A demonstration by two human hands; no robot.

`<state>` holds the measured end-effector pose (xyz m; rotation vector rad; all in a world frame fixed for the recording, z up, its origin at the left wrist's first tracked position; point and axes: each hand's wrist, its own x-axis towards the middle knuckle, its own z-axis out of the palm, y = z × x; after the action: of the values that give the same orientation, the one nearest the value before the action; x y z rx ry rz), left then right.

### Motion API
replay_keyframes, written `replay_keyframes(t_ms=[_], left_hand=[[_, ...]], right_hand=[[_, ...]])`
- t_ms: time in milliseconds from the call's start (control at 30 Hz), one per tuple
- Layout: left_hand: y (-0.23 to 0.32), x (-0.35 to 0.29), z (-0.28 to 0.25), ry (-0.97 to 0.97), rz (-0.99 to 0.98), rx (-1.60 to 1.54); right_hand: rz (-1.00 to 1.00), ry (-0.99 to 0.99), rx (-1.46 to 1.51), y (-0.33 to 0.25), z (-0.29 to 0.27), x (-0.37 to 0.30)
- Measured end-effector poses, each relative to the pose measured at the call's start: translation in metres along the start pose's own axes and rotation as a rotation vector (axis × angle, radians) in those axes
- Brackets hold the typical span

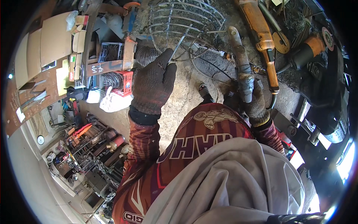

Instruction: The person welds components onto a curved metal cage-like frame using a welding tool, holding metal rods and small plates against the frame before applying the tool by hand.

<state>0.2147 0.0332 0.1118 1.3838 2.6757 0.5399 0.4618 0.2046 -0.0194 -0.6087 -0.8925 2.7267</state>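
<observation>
My left hand (pixel 154 80), in a dark knitted work glove, is closed with a thin metal rod (pixel 181 42) between thumb and fingers. The rod slants up and to the right, its far end in front of a domed cage of bent metal rods (pixel 179 16). Whether it touches the cage I cannot tell. My right hand (pixel 257 105), also gloved, is closed at the lower end of a worn, tape-wrapped welding electrode holder (pixel 243 69), which points away from me. The fingers under the holder are partly hidden.
Right of the holder lie a long orange power tool (pixel 261 35) and an orange-and-black grinder (pixel 311 48). Cables (pixel 212 63) cross the rough ground. Left stand a red crate (pixel 127 83) with coiled wire and a bench with cardboard (pixel 56 39). Cluttered metal racks (pixel 91 145) are at lower left.
</observation>
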Motion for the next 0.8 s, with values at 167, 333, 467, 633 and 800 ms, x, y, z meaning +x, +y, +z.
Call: replay_keyframes(t_ms=[167,333,467,633,800], left_hand=[[-0.004,-0.002,0.005,-0.005,-0.006,-0.101],[-0.008,-0.002,0.005,0.017,0.082,0.014],[-0.008,-0.002,0.007,0.057,0.082,-0.041],[-0.007,-0.002,0.006,0.038,0.076,-0.027],[-0.005,-0.002,0.005,0.018,0.031,-0.092]], right_hand=[[-0.095,0.148,-0.415,-0.001,0.014,0.001],[-0.201,0.08,-0.566,0.002,0.014,0.004],[-0.073,0.145,-0.409,-0.001,0.015,0.002],[-0.228,0.093,-0.558,0.009,0.003,0.003],[-0.061,0.205,-0.286,-0.003,0.022,0.003]])
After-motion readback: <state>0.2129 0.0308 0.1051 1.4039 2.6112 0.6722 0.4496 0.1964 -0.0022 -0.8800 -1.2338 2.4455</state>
